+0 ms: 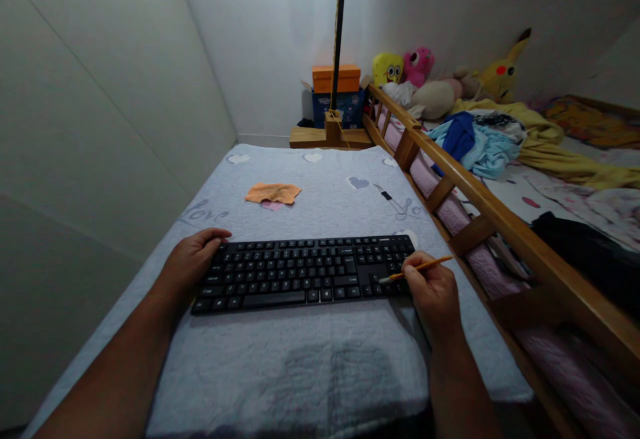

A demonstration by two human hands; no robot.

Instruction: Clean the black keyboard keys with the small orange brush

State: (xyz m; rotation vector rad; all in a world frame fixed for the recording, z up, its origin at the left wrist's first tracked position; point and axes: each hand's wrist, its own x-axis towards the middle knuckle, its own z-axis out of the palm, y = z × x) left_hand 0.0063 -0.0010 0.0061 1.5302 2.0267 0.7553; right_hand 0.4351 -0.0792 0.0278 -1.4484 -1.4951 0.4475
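A black keyboard (300, 269) lies across the light grey-blue quilted cover (300, 359). My left hand (193, 259) grips the keyboard's left edge, thumb along the top corner and the other fingers mostly hidden behind it. Between the thumb and fingers of my right hand (433, 285) is a thin paintbrush (434, 263) with an orange-brown handle. Its pale bristles point left and meet the keys around the arrow cluster. The keyboard's lower right corner is partly covered by my right hand.
Beyond the keyboard lie an orange cloth (273, 193) and a small thin tool with a black grip (387, 195). A wooden bed rail (465, 192) runs along the right. At the back, an orange box (336, 79) stands behind a dark upright pole (339, 32).
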